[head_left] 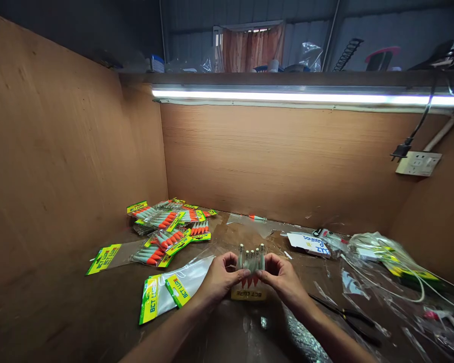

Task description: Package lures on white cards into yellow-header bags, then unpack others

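Note:
Both hands meet at the middle of the bench and pinch a row of several pale soft fishing lures [251, 258] with orange tails, held upright. My left hand [221, 277] grips the row from the left, fingers curled. From the right, my right hand [282, 277] grips it the same way. A yellow "BCT LURE" header card [248, 293] lies just under the lures. Two empty clear bags with yellow-green headers [174, 294] lie left of my left wrist.
A pile of filled lure packs [166, 227] sits at the back left, with one empty bag [105, 258] beside it. Loose plastic bags and cord [393, 267] crowd the right side. Dark pliers [348, 317] lie near my right forearm. Wooden walls enclose the bench; a wall socket [418, 163] is at right.

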`<move>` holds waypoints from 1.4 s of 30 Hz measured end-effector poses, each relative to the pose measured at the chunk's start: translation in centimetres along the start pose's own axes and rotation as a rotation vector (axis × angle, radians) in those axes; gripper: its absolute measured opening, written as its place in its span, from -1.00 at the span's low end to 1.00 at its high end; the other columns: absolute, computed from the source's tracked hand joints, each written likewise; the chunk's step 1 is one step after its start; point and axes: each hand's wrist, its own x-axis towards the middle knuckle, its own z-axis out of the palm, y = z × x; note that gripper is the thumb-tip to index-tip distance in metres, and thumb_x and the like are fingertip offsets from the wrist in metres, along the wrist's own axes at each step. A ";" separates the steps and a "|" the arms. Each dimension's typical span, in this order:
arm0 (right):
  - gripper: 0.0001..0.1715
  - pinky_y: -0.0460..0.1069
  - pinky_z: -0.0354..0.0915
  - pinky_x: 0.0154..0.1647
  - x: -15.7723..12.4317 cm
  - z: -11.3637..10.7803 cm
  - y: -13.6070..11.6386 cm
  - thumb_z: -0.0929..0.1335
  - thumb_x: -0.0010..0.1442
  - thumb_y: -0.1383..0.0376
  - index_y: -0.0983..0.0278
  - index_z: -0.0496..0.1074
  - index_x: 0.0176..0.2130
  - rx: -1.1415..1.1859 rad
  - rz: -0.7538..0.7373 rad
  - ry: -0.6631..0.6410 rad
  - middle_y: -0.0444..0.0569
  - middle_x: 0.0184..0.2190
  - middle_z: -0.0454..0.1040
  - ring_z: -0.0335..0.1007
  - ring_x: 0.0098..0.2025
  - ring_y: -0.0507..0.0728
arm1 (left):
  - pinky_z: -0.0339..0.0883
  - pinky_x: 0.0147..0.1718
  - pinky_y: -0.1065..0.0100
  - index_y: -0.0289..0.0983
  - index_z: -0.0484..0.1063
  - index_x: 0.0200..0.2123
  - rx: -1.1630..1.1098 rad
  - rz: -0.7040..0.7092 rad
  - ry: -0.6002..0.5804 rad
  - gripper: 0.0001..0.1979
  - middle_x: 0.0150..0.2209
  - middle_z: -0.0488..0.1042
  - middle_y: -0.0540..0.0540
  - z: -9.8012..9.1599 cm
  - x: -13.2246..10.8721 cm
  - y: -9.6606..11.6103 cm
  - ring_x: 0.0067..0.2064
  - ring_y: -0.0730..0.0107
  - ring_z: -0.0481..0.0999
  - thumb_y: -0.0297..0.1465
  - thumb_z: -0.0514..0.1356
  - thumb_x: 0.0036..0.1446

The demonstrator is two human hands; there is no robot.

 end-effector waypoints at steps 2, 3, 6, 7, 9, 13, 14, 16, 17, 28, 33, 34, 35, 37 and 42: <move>-0.58 -0.05 0.27 -0.38 -0.1 0.0 -0.1 0.54 -0.01 0.05 0.30 0.47 -0.33 -0.024 0.022 0.017 -0.08 -0.43 0.50 0.38 -0.42 0.08 | 0.39 -0.22 0.29 -0.35 0.50 -0.16 -0.037 -0.009 -0.055 -0.50 -0.20 0.60 -0.20 0.2 -0.1 0.0 -0.20 0.18 0.57 -0.20 0.48 -0.12; -0.58 -0.06 0.25 -0.40 -0.2 0.1 -0.2 0.53 0.01 0.04 0.31 0.47 -0.32 -0.031 0.033 0.020 -0.09 -0.44 0.49 0.36 -0.43 0.06 | 0.39 -0.22 0.29 -0.36 0.51 -0.13 -0.045 -0.019 -0.078 -0.50 -0.18 0.60 -0.21 0.3 -0.2 0.0 -0.20 0.18 0.58 -0.19 0.47 -0.10; -0.56 -0.06 0.24 -0.41 -0.3 0.3 -0.3 0.47 0.08 -0.03 0.31 0.49 -0.34 -0.034 0.064 0.020 -0.11 -0.48 0.45 0.33 -0.45 0.05 | 0.37 -0.31 0.33 -0.38 0.55 -0.16 -0.040 -0.052 -0.117 -0.53 -0.23 0.61 -0.20 0.6 -0.5 -0.2 -0.29 0.22 0.56 -0.18 0.44 -0.07; -0.55 -0.06 0.23 -0.41 -0.2 0.3 -0.2 0.46 0.08 -0.04 0.31 0.48 -0.35 -0.044 0.067 0.026 -0.11 -0.50 0.44 0.33 -0.46 0.05 | 0.37 -0.32 0.35 -0.37 0.56 -0.17 -0.038 -0.050 -0.113 -0.55 -0.25 0.61 -0.18 0.8 -0.6 -0.3 -0.30 0.24 0.56 -0.18 0.44 -0.06; -0.53 -0.07 0.21 -0.44 -0.1 0.3 0.2 0.47 0.06 -0.05 0.31 0.47 -0.39 -0.079 0.053 0.045 -0.12 -0.53 0.42 0.30 -0.49 0.05 | 0.36 -0.30 0.37 -0.36 0.56 -0.18 -0.046 -0.024 -0.087 -0.57 -0.25 0.61 -0.14 1.2 -0.8 -0.5 -0.29 0.27 0.55 -0.19 0.43 -0.05; -0.55 -0.08 0.18 -0.47 -0.1 0.2 0.7 0.50 0.04 -0.01 0.29 0.39 -0.42 -0.102 0.034 0.053 -0.15 -0.57 0.40 0.27 -0.51 0.03 | 0.32 -0.39 0.43 -0.36 0.52 -0.22 -0.070 -0.014 -0.096 -0.56 -0.36 0.57 -0.08 1.9 -1.0 -0.6 -0.40 0.39 0.49 -0.19 0.45 -0.10; -0.56 -0.08 0.19 -0.46 -0.2 0.2 0.7 0.49 0.05 0.00 0.29 0.38 -0.43 -0.110 0.031 0.044 -0.15 -0.57 0.40 0.26 -0.51 0.03 | 0.30 -0.44 0.44 -0.37 0.52 -0.24 -0.072 -0.043 -0.119 -0.55 -0.40 0.56 -0.07 2.0 -1.1 -0.5 -0.44 0.41 0.46 -0.19 0.47 -0.13; -0.58 -0.08 0.19 -0.45 -0.3 0.1 0.8 0.47 0.09 0.02 0.30 0.41 -0.45 -0.155 0.007 0.033 -0.15 -0.56 0.40 0.25 -0.50 0.02 | 0.27 -0.49 0.45 -0.38 0.52 -0.28 -0.065 -0.111 -0.142 -0.54 -0.45 0.55 -0.07 2.1 -1.2 -0.3 -0.49 0.44 0.44 -0.19 0.48 -0.17; -0.59 -0.08 0.19 -0.44 -0.4 0.1 0.8 0.46 0.11 0.02 0.31 0.43 -0.45 -0.183 -0.010 0.029 -0.14 -0.56 0.39 0.24 -0.50 0.02 | 0.27 -0.49 0.45 -0.39 0.52 -0.29 -0.056 -0.131 -0.132 -0.55 -0.46 0.55 -0.08 2.2 -1.3 -0.1 -0.49 0.43 0.44 -0.20 0.49 -0.19; -0.54 -0.05 0.28 -0.40 0.3 -1.0 -1.5 0.44 0.13 0.01 0.33 0.57 -0.17 -0.284 0.002 -0.012 -0.05 -0.41 0.49 0.32 -0.42 0.07 | 0.20 -0.58 0.47 -0.37 0.50 -0.36 -0.010 -0.117 -0.043 -0.64 -0.54 0.50 -0.04 2.4 -1.5 0.2 -0.57 0.47 0.37 -0.26 0.47 -0.17; -0.53 -0.03 0.30 -0.35 0.1 -2.2 -5.2 0.38 0.23 0.02 0.30 0.52 -0.04 -0.383 -0.106 0.059 -0.03 -0.34 0.49 0.32 -0.39 0.07 | 0.19 -0.51 0.47 -0.36 0.47 -0.39 0.054 -0.087 -0.095 -0.70 -0.49 0.47 -0.02 2.5 -1.8 0.1 -0.49 0.46 0.36 -0.35 0.45 -0.17; -0.55 -0.03 0.31 -0.33 -0.1 -2.3 -5.7 0.38 0.24 0.07 0.27 0.49 0.02 -0.426 -0.160 0.073 -0.02 -0.29 0.49 0.32 -0.38 0.07 | 0.17 -0.51 0.47 -0.36 0.47 -0.39 0.074 -0.078 -0.107 -0.72 -0.49 0.46 -0.01 2.6 -1.9 0.0 -0.48 0.46 0.36 -0.36 0.43 -0.16; -0.57 -0.02 0.33 -0.28 -0.4 -2.3 -6.2 0.37 0.27 0.13 0.23 0.46 0.08 -0.481 -0.229 0.085 0.00 -0.22 0.48 0.33 -0.35 0.06 | 0.15 -0.52 0.48 -0.35 0.47 -0.39 0.102 -0.068 -0.112 -0.75 -0.49 0.45 0.00 2.8 -2.0 -0.1 -0.48 0.47 0.34 -0.38 0.42 -0.15; -0.58 0.02 0.34 -0.14 -1.0 -2.3 -7.0 0.31 0.32 0.26 0.16 0.39 0.15 -0.622 -0.397 0.076 0.06 -0.03 0.43 0.37 -0.25 0.08 | 0.08 -0.55 0.49 -0.35 0.45 -0.43 0.154 -0.049 -0.109 -0.79 -0.51 0.40 0.04 3.0 -2.1 -0.3 -0.50 0.51 0.30 -0.42 0.40 -0.14; -0.76 0.03 0.34 -0.09 -1.2 -3.3 -7.7 0.31 0.33 0.34 0.16 0.56 -0.10 -0.882 -0.482 -0.093 0.02 -0.10 0.50 0.45 -0.13 0.13 | 0.12 -0.55 0.49 -0.33 0.40 -0.44 0.108 -0.075 -0.112 -0.76 -0.53 0.42 0.04 3.2 -2.0 -0.3 -0.51 0.49 0.34 -0.39 0.40 -0.12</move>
